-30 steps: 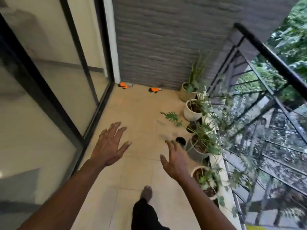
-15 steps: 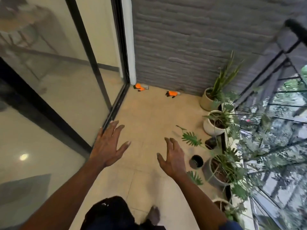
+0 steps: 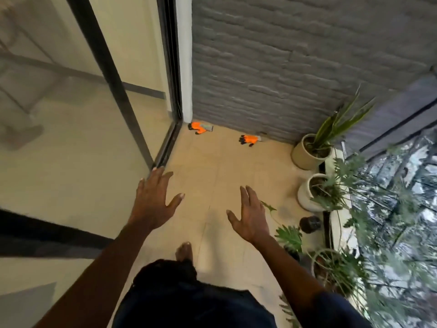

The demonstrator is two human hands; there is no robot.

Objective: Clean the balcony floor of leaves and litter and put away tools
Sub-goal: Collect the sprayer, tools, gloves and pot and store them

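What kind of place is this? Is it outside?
Probably a home balcony. A tiled floor runs between a sliding glass door and a row of potted plants, with a grey brick wall at the end and trees beyond.

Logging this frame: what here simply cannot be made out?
Head view only.
- Floor nearest the person: hidden by dark clothing.
- Orange gloves: too small to judge their condition.
- Small dark pot: blurred, contents unreadable.
- Plants at the right edge: motion-blurred, partly cut off by the frame.
- Room behind the glass door: washed out by reflections.
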